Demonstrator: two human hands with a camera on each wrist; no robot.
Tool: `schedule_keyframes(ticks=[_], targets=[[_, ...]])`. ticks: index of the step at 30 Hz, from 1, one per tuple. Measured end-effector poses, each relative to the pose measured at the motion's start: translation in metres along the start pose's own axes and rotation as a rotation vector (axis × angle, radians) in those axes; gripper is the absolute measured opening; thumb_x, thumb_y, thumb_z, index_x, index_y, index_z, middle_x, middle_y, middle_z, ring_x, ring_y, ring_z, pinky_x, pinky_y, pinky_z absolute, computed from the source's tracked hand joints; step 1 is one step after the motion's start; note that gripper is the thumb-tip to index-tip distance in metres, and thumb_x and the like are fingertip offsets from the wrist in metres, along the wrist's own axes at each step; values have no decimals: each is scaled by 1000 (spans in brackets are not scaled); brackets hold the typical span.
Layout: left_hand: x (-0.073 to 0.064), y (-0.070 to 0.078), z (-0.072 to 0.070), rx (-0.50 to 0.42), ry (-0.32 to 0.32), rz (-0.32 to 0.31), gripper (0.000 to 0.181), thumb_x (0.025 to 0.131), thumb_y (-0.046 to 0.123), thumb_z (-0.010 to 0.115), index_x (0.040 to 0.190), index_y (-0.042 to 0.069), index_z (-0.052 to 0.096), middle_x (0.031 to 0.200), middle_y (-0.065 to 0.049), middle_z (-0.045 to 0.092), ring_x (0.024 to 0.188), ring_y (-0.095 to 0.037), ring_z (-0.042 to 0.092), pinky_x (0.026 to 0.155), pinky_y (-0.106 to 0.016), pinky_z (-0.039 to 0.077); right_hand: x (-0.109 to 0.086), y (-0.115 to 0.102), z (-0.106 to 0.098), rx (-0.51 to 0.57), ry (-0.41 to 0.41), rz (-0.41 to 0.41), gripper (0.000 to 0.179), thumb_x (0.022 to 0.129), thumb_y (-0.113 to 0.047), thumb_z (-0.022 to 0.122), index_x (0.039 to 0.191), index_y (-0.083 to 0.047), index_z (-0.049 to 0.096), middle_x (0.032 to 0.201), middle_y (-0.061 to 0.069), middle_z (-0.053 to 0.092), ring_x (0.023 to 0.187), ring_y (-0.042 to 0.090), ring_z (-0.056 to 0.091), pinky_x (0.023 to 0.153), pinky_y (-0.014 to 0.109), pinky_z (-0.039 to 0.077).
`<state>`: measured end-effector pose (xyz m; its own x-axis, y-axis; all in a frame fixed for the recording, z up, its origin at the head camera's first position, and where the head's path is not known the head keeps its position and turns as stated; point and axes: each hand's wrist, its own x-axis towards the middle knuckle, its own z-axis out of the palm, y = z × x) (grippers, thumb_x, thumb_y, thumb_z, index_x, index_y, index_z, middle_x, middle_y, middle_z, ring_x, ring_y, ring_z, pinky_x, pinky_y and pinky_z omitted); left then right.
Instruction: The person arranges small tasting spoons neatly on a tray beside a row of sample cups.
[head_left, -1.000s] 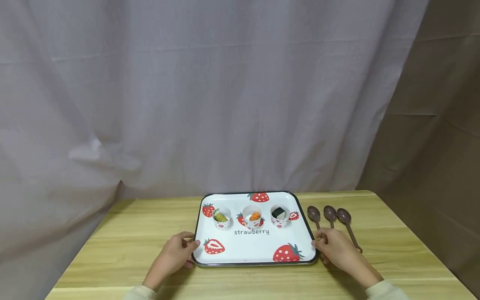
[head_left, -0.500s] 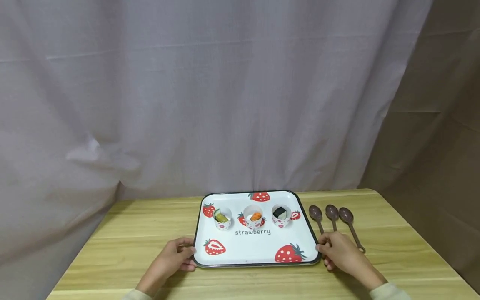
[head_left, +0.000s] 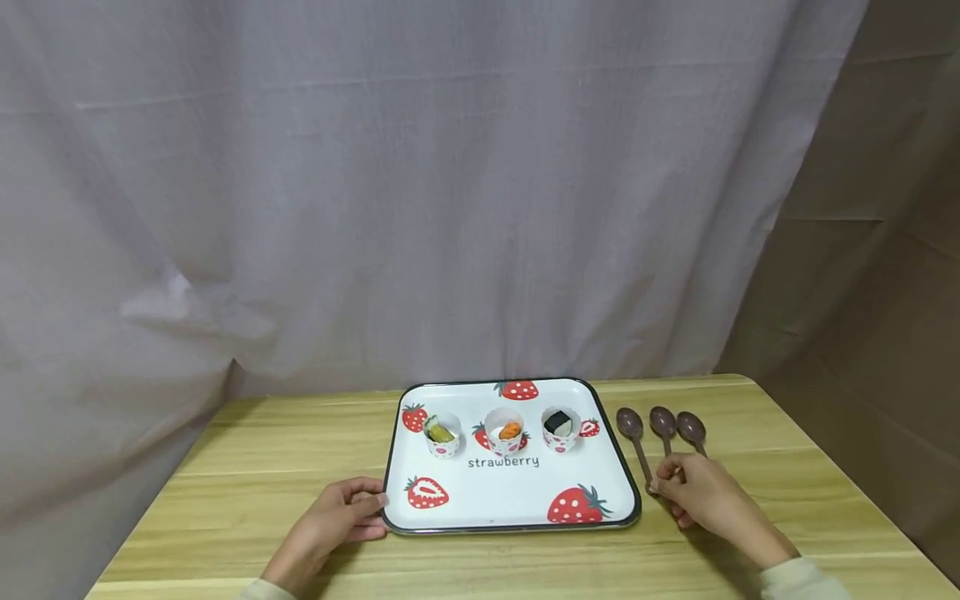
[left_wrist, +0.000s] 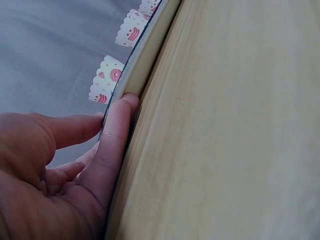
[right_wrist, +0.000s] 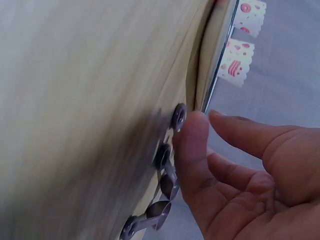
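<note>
A white rectangular tray with a dark rim, strawberry prints and the word "strawberry" lies on the table. At its left side, my left hand touches the rim with the thumb and rests a finger along the outer wall. My right hand is off the tray, over the handles of three brown spoons. Its thumb tip is at the leftmost handle's end. In the right wrist view, a spoon handle's ring end sits beside the index finger, and nothing shows between finger and thumb.
Three patterned paper cups stand in a row on the tray: the left cup holds something green, the middle cup an orange piece, the right cup a black-and-white piece. The wooden table meets a grey curtain.
My right hand has left the tray's right edge and moved right to the spoon handles. My left thumb has slid back from over the rim. The tray has stayed about where it was.
</note>
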<state>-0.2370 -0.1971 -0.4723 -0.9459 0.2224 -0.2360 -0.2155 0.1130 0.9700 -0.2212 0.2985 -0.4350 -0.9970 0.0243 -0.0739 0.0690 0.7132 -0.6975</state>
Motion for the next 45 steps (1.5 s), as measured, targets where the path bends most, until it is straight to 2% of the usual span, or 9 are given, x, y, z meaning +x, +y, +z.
schedule_keyframes(ticks=[7, 13, 17, 22, 32, 36, 40, 45], targets=[[-1, -2, -2, -6, -1, -6, 42, 103, 5, 66, 135, -18, 52, 99, -10, 64, 78, -13, 70, 74, -27, 67, 4, 2, -1, -26, -12, 8, 11, 97, -1, 66, 86, -1, 64, 67, 7, 59, 58, 18, 60, 50, 30, 61], [-1, -2, -3, -4, -17, -9, 42, 105, 7, 64, 136, -18, 51, 101, -10, 64, 80, -13, 70, 75, -26, 66, 9, -1, 0, -148, 4, 24, 27, 96, -8, 73, 72, -6, 60, 59, 5, 58, 49, 16, 60, 47, 29, 55], [0, -2, -2, -6, -16, -7, 43, 105, 7, 64, 137, -18, 51, 100, -10, 64, 80, -14, 70, 75, -26, 66, 11, -4, 1, -214, 7, 30, 30, 95, -11, 75, 71, -7, 59, 57, 4, 57, 46, 16, 60, 45, 27, 51], [1, -2, -1, -6, -6, 1, 42, 104, 6, 65, 136, -18, 52, 100, -10, 67, 78, -14, 72, 75, -27, 67, 12, -6, 4, -229, 21, 23, 28, 95, -9, 74, 71, -7, 60, 55, 4, 58, 43, 14, 59, 43, 27, 52], [2, 1, 1, 0, 6, 2, 39, 103, 4, 65, 133, -18, 53, 95, -10, 69, 75, -14, 72, 74, -29, 67, 13, -6, 7, -139, 16, 47, 30, 96, -5, 72, 69, -6, 59, 54, 6, 58, 40, 12, 58, 41, 26, 55], [2, 0, 0, -8, 7, 2, 39, 103, 4, 65, 133, -18, 53, 95, -9, 68, 73, -13, 72, 72, -28, 67, 14, -5, 9, -43, -7, 59, 29, 97, -1, 69, 70, -4, 58, 57, 7, 59, 42, 13, 58, 42, 28, 57], [2, -3, -1, -12, -6, 13, 39, 104, 4, 64, 133, -19, 52, 95, -9, 68, 74, -13, 71, 73, -27, 67, 17, -1, 10, 65, -40, 84, 24, 98, 2, 65, 75, 0, 60, 62, 7, 58, 46, 12, 57, 44, 28, 58], [4, -4, -1, -6, -9, 19, 39, 104, 3, 63, 133, -20, 52, 95, -8, 68, 74, -13, 71, 73, -28, 67, 18, 3, 6, 174, -86, 63, 14, 100, 1, 59, 89, 7, 64, 63, 6, 56, 48, 10, 55, 44, 25, 56]])
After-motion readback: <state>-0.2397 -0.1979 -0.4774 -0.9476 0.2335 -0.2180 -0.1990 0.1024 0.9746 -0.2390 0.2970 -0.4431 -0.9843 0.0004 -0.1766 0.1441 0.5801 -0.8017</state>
